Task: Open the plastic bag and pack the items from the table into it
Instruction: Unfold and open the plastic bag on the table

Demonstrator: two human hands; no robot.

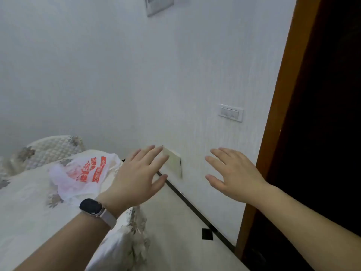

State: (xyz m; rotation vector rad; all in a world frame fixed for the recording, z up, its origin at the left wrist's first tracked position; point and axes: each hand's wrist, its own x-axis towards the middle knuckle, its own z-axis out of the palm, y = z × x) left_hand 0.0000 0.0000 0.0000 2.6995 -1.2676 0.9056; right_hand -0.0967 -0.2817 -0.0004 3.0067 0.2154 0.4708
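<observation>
Nearest: left hand (134, 178) and right hand (234, 176) hovered apart, fingers spread, empty; plastic bag (82, 173) lay crumpled on bed (29, 212), left of centre.

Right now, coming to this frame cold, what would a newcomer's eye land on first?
Two open hands, the left hand and the right hand, hover mid-frame, fingers spread, holding nothing; a dark watch sits on the left wrist. Left of them, the white plastic bag with red print lies crumpled on a floral bedspread. An orange-brown door frame edges a dark opening at right.
</observation>
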